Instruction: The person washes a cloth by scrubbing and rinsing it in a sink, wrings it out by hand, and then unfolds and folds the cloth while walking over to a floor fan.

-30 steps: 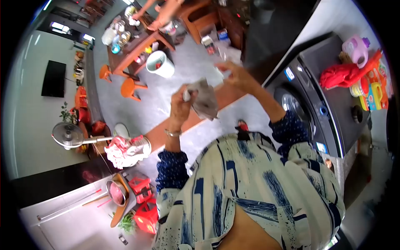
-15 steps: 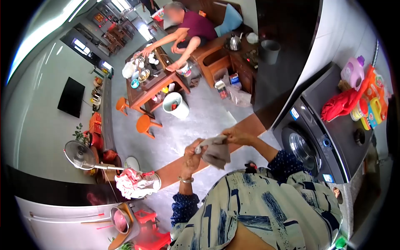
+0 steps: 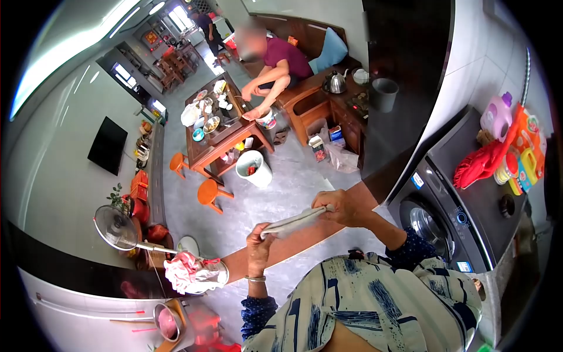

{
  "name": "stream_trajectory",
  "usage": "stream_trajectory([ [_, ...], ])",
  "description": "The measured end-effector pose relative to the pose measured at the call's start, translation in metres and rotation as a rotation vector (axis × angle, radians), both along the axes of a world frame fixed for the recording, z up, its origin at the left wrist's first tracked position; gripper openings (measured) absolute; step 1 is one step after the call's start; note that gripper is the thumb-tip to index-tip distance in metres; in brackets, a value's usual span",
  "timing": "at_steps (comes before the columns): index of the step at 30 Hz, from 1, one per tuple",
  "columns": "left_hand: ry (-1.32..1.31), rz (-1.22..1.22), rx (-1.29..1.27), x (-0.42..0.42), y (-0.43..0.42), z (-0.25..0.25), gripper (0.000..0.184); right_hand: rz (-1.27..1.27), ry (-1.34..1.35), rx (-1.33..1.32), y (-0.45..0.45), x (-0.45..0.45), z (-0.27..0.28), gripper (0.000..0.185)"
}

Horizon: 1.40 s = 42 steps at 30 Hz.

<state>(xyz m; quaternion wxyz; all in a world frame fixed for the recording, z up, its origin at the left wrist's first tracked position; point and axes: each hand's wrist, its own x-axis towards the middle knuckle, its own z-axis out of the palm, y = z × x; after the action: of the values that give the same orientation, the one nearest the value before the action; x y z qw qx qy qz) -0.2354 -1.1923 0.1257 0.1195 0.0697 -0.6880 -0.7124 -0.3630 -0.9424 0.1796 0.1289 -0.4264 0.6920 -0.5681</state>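
A small grey-beige cloth [image 3: 295, 222] is stretched between my two hands in front of my body; its exact kind cannot be made out. My left hand [image 3: 258, 249], with a bracelet at the wrist, pinches the lower left end. At the other end, my right hand [image 3: 345, 209] grips the cloth's upper right corner, fingers closed over it. The cloth hangs in the air above the brown floor strip, pulled into a narrow, slanting band.
A washing machine [image 3: 451, 199] with a detergent bottle [image 3: 497, 115] and red cloth [image 3: 478, 167] stands on the right. At left are a fan [image 3: 115, 227] and a heap of pink-white cloth [image 3: 190, 271]. Ahead are a white bin [image 3: 254, 170], stool [image 3: 209, 193], table [image 3: 205, 154] and seated person [image 3: 287, 58].
My hands have spread apart, drawing the hanging, bunched cloth into a taut band. The seated person's arm has drawn back from the table. The view has shifted slightly, showing another person farther back more fully.
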Motion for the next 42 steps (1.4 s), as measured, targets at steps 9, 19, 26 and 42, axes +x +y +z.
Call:
stream_trajectory([
  [9, 0.037, -0.099, -0.252, -0.018, 0.000, -0.069, 0.009, 0.009, 0.019, 0.362, -0.001, -0.032, -0.069, 0.018],
  [19, -0.050, 0.022, 0.027, -0.008, 0.006, -0.064, 0.004, 0.017, -0.535, -0.023, -0.006, -0.012, -0.099, 0.009],
  [26, -0.034, -0.047, -0.063, -0.010, 0.024, -0.051, 0.015, -0.206, -0.467, -0.075, -0.011, -0.032, -0.103, 0.012],
  [42, -0.019, -0.003, -0.066, 0.017, 0.007, -0.044, 0.016, 0.213, -0.440, 0.269, -0.049, 0.005, -0.105, 0.041],
])
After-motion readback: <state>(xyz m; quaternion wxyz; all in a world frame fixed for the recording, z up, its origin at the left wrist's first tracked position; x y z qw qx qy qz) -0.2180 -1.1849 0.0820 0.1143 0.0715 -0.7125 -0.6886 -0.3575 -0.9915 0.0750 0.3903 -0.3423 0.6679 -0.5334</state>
